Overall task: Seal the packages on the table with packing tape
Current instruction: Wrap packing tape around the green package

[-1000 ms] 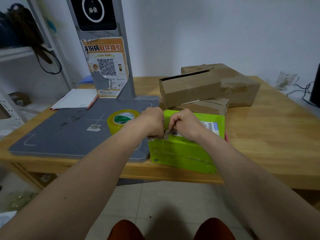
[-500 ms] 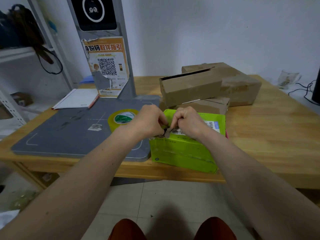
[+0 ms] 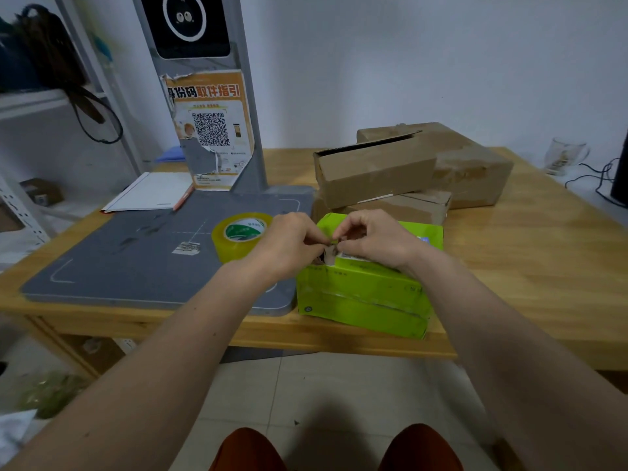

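A bright green package (image 3: 365,294) lies at the near edge of the wooden table (image 3: 530,266). Both hands meet over its top left corner. My left hand (image 3: 289,244) and my right hand (image 3: 372,237) each pinch a small piece of tape or torn flap at that corner; what it is stays too small to tell. A white shipping label peeks out under my right hand. A roll of yellowish packing tape (image 3: 239,234) lies flat on the grey mat (image 3: 129,263), just left of my left hand.
Three brown cardboard boxes (image 3: 377,171) are stacked behind the green package; the front one has an open flap. A grey kiosk post with an orange QR poster (image 3: 212,130) stands at the mat's back. A notepad (image 3: 153,193) and a glass mug (image 3: 562,159) sit farther off.
Both hands have lifted slightly at the package's corner, fingertips now pinching together higher up. The package, tape roll and boxes have stayed in place.
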A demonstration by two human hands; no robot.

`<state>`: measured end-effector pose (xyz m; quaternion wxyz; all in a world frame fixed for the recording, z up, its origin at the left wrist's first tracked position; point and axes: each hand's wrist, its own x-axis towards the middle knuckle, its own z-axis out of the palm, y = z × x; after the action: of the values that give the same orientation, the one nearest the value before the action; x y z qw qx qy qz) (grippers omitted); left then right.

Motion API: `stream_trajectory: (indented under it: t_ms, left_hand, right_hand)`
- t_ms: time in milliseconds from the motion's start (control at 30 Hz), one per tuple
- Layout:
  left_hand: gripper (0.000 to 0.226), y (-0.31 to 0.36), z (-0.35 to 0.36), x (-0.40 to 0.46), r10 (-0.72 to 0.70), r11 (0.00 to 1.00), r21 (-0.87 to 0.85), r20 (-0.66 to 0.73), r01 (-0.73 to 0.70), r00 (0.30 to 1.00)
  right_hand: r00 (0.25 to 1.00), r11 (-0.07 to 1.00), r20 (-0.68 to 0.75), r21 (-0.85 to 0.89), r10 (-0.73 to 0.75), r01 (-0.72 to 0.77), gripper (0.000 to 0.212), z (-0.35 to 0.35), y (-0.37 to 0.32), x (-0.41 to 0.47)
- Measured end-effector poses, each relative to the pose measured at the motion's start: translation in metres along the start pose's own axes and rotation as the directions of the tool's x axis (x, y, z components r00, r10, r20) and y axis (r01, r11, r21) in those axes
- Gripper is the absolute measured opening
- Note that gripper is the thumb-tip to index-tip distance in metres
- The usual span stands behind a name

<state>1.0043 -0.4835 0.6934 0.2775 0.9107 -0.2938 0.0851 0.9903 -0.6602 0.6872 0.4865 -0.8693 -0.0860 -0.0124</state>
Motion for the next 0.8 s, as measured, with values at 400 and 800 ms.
stream_trajectory:
  t_ms: [400, 800]
  left_hand:
    - [0.04, -0.022, 0.008, -0.018, -0.136, 0.874, -0.42, 0.274, 0.246, 0.952]
    - [0.053, -0.019, 0.043, -0.02, -0.345, 0.744, -0.575, 0.103, 0.339, 0.933]
  right_hand:
    - [0.993, 0.996, -0.11, -0.078, -0.042, 0.033, 0.013, 0.006, 0.003, 0.0]
    - [0.98, 0.969, -0.191, -0.247, -0.052, 0.003, 0.006, 0.007, 0.002, -0.001]
